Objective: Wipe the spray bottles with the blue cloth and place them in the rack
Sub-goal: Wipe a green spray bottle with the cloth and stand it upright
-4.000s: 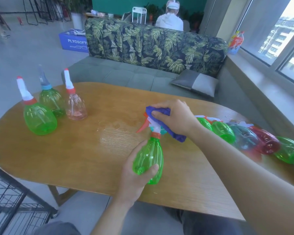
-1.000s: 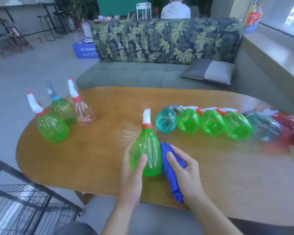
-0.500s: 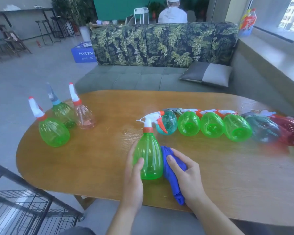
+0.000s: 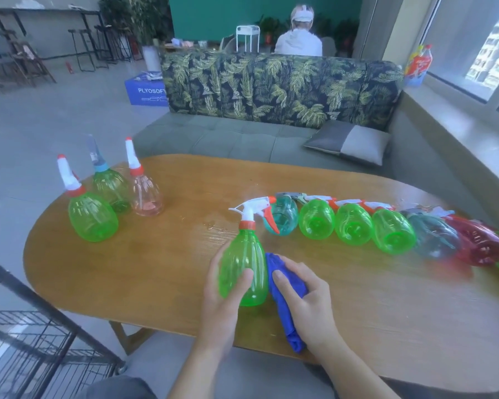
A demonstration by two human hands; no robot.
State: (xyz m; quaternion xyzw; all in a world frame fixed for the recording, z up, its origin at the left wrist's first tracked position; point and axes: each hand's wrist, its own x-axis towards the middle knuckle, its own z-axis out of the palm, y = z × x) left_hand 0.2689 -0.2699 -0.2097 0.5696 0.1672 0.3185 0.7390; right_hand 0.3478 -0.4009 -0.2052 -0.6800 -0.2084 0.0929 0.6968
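A green spray bottle (image 4: pixel 247 256) with a white and orange trigger head stands upright near the front of the wooden table (image 4: pixel 167 272). My left hand (image 4: pixel 224 295) grips its body from the left, thumb across the front. My right hand (image 4: pixel 306 300) holds the blue cloth (image 4: pixel 285 312) bunched against the bottle's right side. Three more bottles stand at the table's left: green (image 4: pixel 91 214), green with a blue collar (image 4: pixel 110 187) and pink (image 4: pixel 146 194). A row of bottles lies on its side at the right, from teal (image 4: pixel 284 218) through green (image 4: pixel 353 227) to red (image 4: pixel 478 244).
A black wire rack (image 4: pixel 38 341) stands at the lower left, beside the table's front edge. Behind the table is a sofa (image 4: pixel 271 90) with a grey cushion (image 4: pixel 349 141). A person sits with their back turned beyond the sofa. A window ledge runs along the right.
Four seconds ago my right hand wiped the trigger head with the cloth; now it is at the bottle's lower body. The bottle has turned, its trigger swinging round to the right.
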